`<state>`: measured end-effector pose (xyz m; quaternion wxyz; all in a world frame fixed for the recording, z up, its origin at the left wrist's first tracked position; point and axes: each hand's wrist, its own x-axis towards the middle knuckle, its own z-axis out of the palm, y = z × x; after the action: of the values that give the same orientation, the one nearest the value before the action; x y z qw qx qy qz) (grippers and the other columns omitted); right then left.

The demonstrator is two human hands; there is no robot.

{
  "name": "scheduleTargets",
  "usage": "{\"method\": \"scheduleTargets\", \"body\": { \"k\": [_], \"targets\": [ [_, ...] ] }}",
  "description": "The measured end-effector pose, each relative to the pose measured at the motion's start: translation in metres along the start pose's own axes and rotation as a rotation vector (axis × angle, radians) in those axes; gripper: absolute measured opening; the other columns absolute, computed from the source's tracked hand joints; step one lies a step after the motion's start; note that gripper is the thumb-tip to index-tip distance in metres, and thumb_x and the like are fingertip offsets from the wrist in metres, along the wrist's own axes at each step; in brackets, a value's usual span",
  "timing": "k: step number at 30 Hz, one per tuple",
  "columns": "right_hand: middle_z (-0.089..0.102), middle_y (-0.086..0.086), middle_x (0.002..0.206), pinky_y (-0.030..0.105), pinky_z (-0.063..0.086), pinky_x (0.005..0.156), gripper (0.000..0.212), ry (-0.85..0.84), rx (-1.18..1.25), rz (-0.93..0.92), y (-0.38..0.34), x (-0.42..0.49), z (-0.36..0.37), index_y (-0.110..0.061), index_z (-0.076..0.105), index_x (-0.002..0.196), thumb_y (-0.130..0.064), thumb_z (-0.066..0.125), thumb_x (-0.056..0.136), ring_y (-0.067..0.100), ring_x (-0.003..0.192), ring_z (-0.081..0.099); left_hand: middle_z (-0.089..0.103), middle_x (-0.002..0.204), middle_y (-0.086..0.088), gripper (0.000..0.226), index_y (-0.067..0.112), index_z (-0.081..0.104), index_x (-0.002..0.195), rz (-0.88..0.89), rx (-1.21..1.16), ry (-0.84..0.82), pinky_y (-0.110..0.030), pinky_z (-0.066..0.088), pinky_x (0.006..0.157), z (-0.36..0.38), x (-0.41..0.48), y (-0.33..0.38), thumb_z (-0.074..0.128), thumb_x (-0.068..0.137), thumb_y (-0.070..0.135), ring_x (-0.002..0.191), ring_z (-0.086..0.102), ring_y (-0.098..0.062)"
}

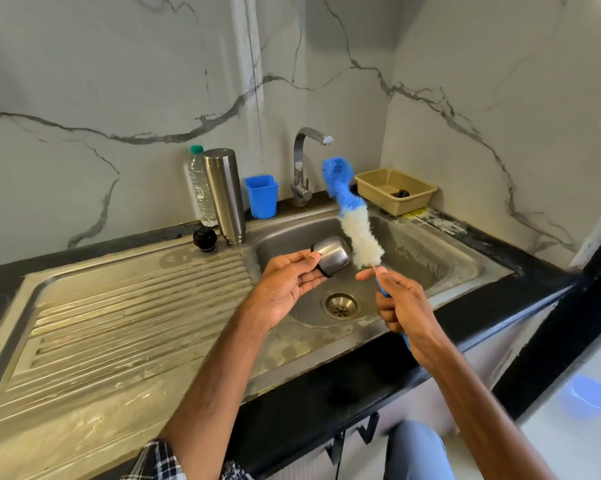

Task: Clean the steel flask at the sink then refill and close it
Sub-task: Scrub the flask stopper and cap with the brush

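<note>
Over the sink [416, 251], the left hand [287, 284] pinches the steel cap [332, 255]; the right hand [404, 308] grips the bottle brush [359, 233].

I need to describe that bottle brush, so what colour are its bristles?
The bottle brush has blue bristles at the tip and white ones nearer the handle, seen in the head view.
</note>
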<state>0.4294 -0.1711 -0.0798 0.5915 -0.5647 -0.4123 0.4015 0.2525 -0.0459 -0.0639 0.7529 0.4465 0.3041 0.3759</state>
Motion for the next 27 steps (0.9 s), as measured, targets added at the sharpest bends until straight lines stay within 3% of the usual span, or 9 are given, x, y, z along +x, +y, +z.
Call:
{"method": "scheduleTargets", "body": {
  "k": [4, 6, 10, 15, 20, 23, 27],
  "targets": [
    [0.027, -0.003, 0.058, 0.021, 0.018, 0.039, 0.045, -0.047, 0.008, 0.03, 0.001, -0.001, 0.004, -0.006, 0.07, 0.095, -0.037, 0.04, 0.107, 0.01, 0.048, 0.02, 0.076, 0.112, -0.016, 0.022, 0.002, 0.069, 0.118, 0.045, 0.052, 0.014, -0.03, 0.06, 0.091, 0.0, 0.0, -0.001, 0.065, 0.096, 0.006, 0.106, 0.073, -0.024],
    [0.029, -0.003, 0.055, 0.021, 0.018, 0.038, 0.046, -0.051, -0.02, 0.01, -0.002, -0.001, 0.008, -0.007, 0.065, 0.083, -0.039, 0.04, 0.107, 0.011, 0.046, 0.02, 0.074, 0.116, -0.019, 0.03, 0.0, 0.066, 0.125, 0.048, 0.059, 0.012, -0.032, 0.059, 0.092, -0.001, 0.0, -0.001, 0.066, 0.095, 0.006, 0.111, 0.07, -0.028],
    [0.031, -0.004, 0.053, 0.024, 0.017, 0.041, 0.047, 0.043, -0.095, -0.001, -0.006, 0.006, 0.015, -0.015, 0.049, 0.07, -0.041, 0.038, 0.108, 0.012, 0.046, 0.022, 0.075, 0.113, -0.017, 0.03, 0.002, 0.066, 0.124, 0.059, 0.068, 0.004, -0.029, 0.06, 0.088, 0.002, -0.003, 0.0, 0.067, 0.094, 0.004, 0.104, 0.073, -0.024],
    [0.033, -0.005, 0.052, 0.02, 0.023, 0.039, 0.048, 0.022, -0.194, -0.066, -0.004, 0.002, 0.015, -0.015, 0.043, 0.066, -0.039, 0.037, 0.107, 0.008, 0.042, 0.025, 0.075, 0.113, -0.015, 0.038, -0.002, 0.063, 0.131, 0.082, 0.075, 0.033, -0.028, 0.06, 0.086, -0.001, -0.001, 0.001, 0.068, 0.093, 0.005, 0.105, 0.073, -0.023],
    [0.034, -0.004, 0.052, 0.02, 0.024, 0.039, 0.048, 0.073, -0.211, -0.064, -0.003, 0.008, 0.013, -0.015, 0.045, 0.065, -0.038, 0.038, 0.107, 0.009, 0.042, 0.026, 0.077, 0.11, -0.013, 0.028, 0.003, 0.068, 0.122, 0.088, 0.115, -0.01, -0.029, 0.06, 0.089, 0.001, -0.004, -0.002, 0.066, 0.094, 0.004, 0.105, 0.073, -0.022],
    [0.036, -0.007, 0.051, 0.022, 0.026, 0.042, 0.048, 0.024, -0.267, -0.097, 0.005, 0.009, 0.014, -0.016, 0.044, 0.064, -0.036, 0.039, 0.107, 0.009, 0.044, 0.028, 0.075, 0.114, -0.016, 0.04, -0.002, 0.062, 0.132, 0.095, 0.112, 0.025, -0.031, 0.059, 0.092, -0.006, 0.001, -0.001, 0.068, 0.094, 0.006, 0.111, 0.071, -0.026],
    [0.037, -0.009, 0.049, 0.024, 0.026, 0.044, 0.05, 0.108, -0.262, -0.055, 0.004, 0.016, 0.014, -0.019, 0.046, 0.061, -0.04, 0.04, 0.106, 0.008, 0.042, 0.029, 0.075, 0.113, -0.015, 0.037, 0.0, 0.063, 0.13, 0.093, 0.149, -0.001, -0.032, 0.058, 0.095, -0.003, -0.001, -0.002, 0.068, 0.094, 0.007, 0.109, 0.072, -0.024]
  ]
}}
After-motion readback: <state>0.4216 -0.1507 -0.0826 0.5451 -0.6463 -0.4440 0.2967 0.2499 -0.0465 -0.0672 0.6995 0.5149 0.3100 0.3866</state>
